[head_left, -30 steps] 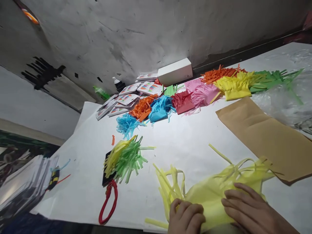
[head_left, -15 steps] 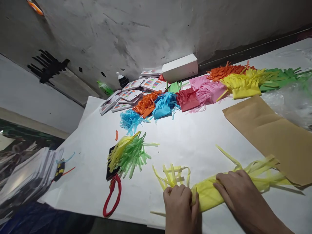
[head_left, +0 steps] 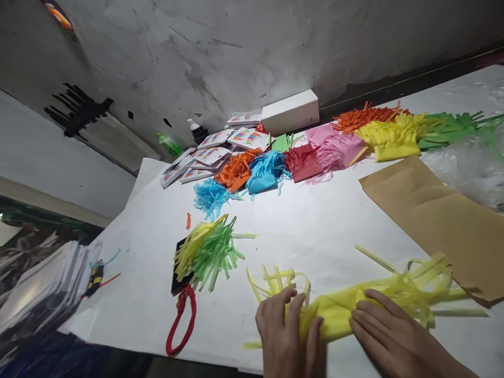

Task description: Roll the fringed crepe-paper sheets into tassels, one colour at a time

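A yellow fringed tissue paper sheet (head_left: 334, 312) lies across the table in front of me, its middle band uncut and cut strips fanning out at both ends. At its left end my left hand (head_left: 281, 323) is curled over the paper, thumb and fingers on either side of it. My right hand (head_left: 388, 325) lies flat on the band farther right, fingers stretched out and close together, pressing on it. Loose yellow strips (head_left: 425, 278) spread beyond the right hand. The underside of the paper and some fingertips are hidden.
Fringed paper bundles in several colours, such as a blue one (head_left: 263, 173), line the back. Brown paper (head_left: 441, 220) lies at right. A phone (head_left: 177, 283) with a red strap (head_left: 185, 325) sits under a green-yellow tassel (head_left: 212, 252). A white box (head_left: 291, 111) stands by the wall.
My right hand has loosened from a curled grip and flattened onto the paper. My left fingers have lifted and spread a little. The yellow strips at the right have shifted.
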